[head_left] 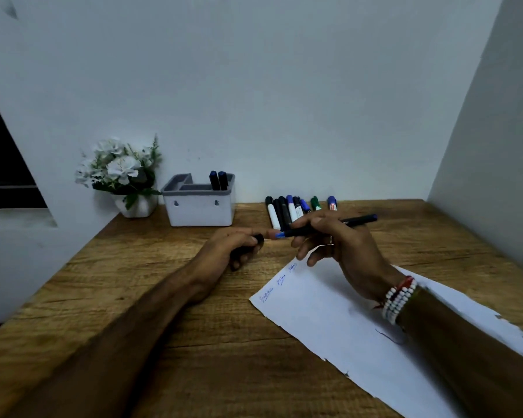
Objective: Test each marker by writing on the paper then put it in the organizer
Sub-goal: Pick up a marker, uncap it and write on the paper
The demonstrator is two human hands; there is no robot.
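Observation:
My right hand (341, 245) holds a thin black pen with a blue tip (354, 223) above the top of the white paper (329, 321), tip pointing left. My left hand (233, 248) rests on the wooden table and grips a dark cap (258, 238), just left of the pen's tip. The paper carries three small blue scribbles (280, 280) near its upper left edge. A white and grey organizer (200, 212) stands at the back with two dark markers (218, 180) upright in it. Several markers (293, 209) lie in a row by the wall, behind my right hand.
A white pot of white flowers (124, 176) stands left of the organizer. Walls close the table (163, 312) at the back and on the right. The paper's lower edge is torn. My right wrist wears beaded bracelets (400, 297).

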